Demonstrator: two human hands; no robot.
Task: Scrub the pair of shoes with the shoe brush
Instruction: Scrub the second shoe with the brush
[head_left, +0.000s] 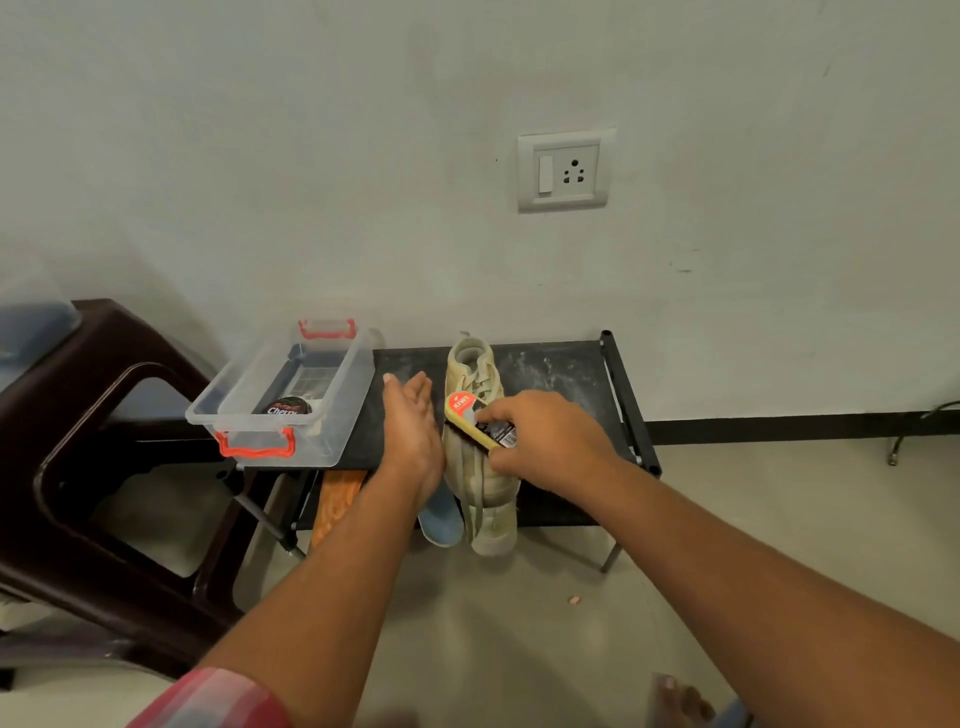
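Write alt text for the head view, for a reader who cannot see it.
A person's right hand holds a Kiwi shoe brush on a beige sneaker on a black rack, with the open left hand against its side. A clear box holding a polish tin sits beside them.

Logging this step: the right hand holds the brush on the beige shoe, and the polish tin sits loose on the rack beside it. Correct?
Not quite. The head view shows the polish tin inside the clear box, not loose on the rack. The right hand does hold the brush on the beige shoe.
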